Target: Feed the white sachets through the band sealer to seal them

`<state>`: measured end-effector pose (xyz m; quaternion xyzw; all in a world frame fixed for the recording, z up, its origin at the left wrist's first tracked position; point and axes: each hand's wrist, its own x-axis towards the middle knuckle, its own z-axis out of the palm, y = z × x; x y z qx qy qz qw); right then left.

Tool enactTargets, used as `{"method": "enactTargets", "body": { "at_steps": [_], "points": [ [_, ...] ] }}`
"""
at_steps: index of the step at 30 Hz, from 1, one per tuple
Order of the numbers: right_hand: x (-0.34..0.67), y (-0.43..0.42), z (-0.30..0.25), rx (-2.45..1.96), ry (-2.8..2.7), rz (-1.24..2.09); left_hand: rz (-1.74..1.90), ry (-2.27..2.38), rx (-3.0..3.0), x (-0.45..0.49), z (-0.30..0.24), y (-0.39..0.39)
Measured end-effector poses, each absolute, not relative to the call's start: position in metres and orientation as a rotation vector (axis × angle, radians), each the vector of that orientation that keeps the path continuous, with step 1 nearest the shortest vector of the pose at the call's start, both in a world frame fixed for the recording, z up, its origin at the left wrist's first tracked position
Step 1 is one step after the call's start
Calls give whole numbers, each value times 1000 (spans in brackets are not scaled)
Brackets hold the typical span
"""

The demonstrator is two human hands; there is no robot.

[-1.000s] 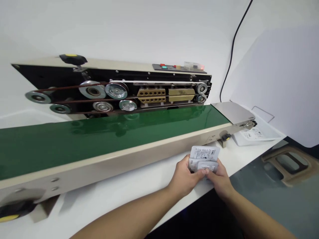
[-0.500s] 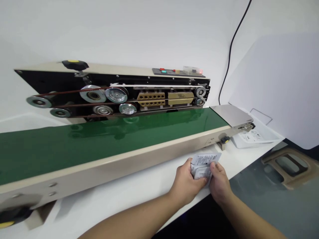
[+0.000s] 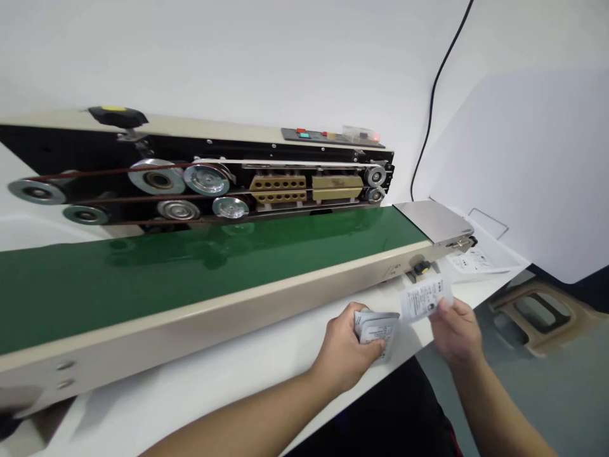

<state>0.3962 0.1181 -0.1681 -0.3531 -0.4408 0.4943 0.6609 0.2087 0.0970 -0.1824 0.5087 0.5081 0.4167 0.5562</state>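
Note:
My left hand (image 3: 345,349) is closed round a small stack of printed silver-white sachets (image 3: 379,331), its thumb lying across the top one. To the right, my right hand (image 3: 457,330) pinches one printed white sachet (image 3: 423,299) by its right end, apart from the stack. Both hands are above the white table in front of the conveyor's near side. Behind them stands a band sealing machine (image 3: 204,178) with pulleys, thin belts and brass blocks, over a green conveyor belt (image 3: 200,266).
A white tray (image 3: 511,260) holding printed sachets (image 3: 471,260) sits beyond the conveyor's right end. A metal plate (image 3: 432,221) caps that end, with a black knob (image 3: 421,268) below. A black cable (image 3: 432,95) hangs by the wall. A brown stool (image 3: 542,314) stands at right.
My right hand has moved right, drawing one sachet away from the stack. My left hand still grips the others. The view has shifted slightly to the right.

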Motion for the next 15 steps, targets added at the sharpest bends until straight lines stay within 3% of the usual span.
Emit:
{"method": "enactTargets", "body": {
  "at_steps": [4,9,12,15],
  "points": [
    [440,118,-143,-781,-1457,1089,972,1206,1203,208,-182,100],
    [448,103,-115,-361,-1960,1628,978,1213,1186,209,-183,101],
    [431,82,-119,-313,-1977,1886,997,1193,1190,209,-183,100],
    [411,63,-135,-484,-1901,1929,1012,1164,1167,211,-182,98]
  ]
}}
